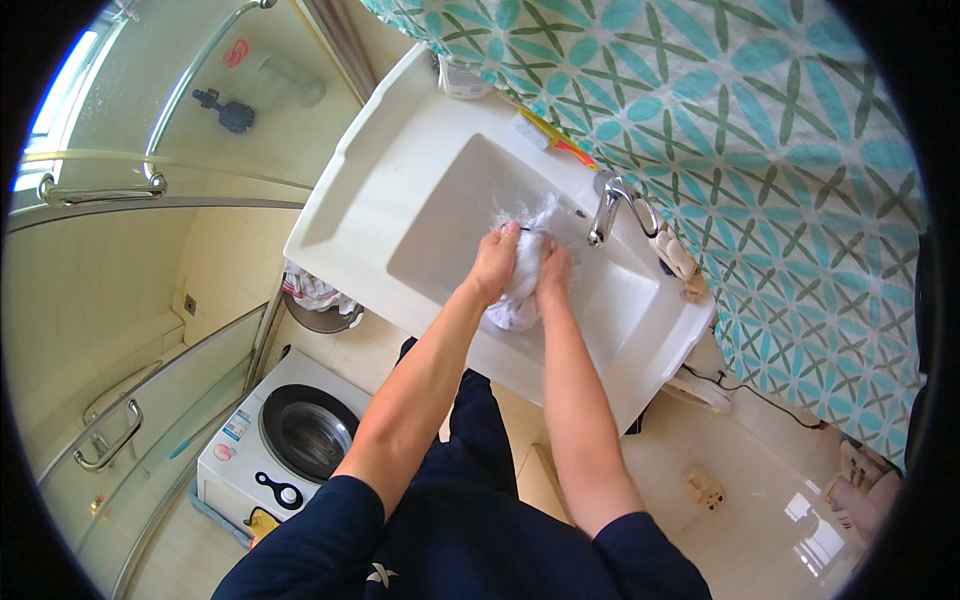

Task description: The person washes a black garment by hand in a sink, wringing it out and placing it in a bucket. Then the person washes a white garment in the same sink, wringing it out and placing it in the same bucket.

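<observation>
A wet white cloth (526, 262) is bunched between both hands over the basin of a white laundry sink (442, 210). My left hand (495, 259) grips its left side, thumb uppermost. On the other side, my right hand (553, 266) holds the cloth with fingers curled, partly hidden by the fabric. Water splashes (510, 214) show just beyond the hands. The lower end of the cloth hangs toward me in the basin. A chrome faucet (606, 210) stands at the sink's far right edge, apart from my right hand.
On the back rim lie a yellow scrub brush (551, 136) and, near the faucet, soap bars (675, 255). A patterned curtain (720, 112) hangs behind the sink. A washing machine (247, 442) and a basin of laundry (319, 311) are at lower left, beside glass shower doors (247, 105).
</observation>
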Demonstrator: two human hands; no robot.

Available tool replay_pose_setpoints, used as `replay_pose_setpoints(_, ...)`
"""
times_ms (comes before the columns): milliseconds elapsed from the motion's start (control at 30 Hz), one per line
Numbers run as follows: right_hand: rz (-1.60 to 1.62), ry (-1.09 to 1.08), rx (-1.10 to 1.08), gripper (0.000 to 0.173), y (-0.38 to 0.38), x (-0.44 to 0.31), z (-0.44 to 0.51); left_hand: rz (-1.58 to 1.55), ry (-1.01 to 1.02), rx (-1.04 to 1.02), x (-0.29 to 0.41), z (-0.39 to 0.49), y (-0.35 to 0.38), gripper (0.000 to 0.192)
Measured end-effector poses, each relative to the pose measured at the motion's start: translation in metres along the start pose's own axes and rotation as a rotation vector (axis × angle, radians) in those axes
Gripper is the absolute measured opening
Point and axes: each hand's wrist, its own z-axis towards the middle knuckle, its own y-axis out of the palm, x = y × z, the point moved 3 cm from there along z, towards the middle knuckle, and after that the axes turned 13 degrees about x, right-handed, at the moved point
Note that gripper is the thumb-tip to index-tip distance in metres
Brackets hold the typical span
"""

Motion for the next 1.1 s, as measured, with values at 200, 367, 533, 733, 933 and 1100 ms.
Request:
replay_pose_setpoints(200,0.363,0.261,0.014,0.042,-0.008,0.025,0.032,0.195,0.129,-0.032,0.023,-0.025,-0.037,0.057)
replay_pose_setpoints(367,-0.612,-0.379,-0.529,0.073,0.008,-0.009,-0.011,0.513,0.208,0.352,0.007,0.0,-0.062,0.09)
replay_pose_setpoints(533,-0.539,-0.359,-0.128,0.067,0.003,-0.018,-0.018,0.308,0.132,0.621,-0.033,-0.002,-0.055,0.091)
replay_pose_setpoints(733,-0.466,-0.145,-0.024,0.075,0.01,0.009,-0.001,0.23,-0.11,0.596,-0.061,0.007,-0.053,0.083)
replay_pose_setpoints(933,0.338,-0.029,-0.361,0.048,-0.006,-0.02,-0.018,0.26,-0.127,0.227,-0.052,0.062,-0.044,0.093)
replay_pose_setpoints(1100,0.439,-0.215,-0.317,0.034,-0.031,-0.038,-0.072,0.099,-0.025,0.088,-0.028,0.084,-0.038,0.069)
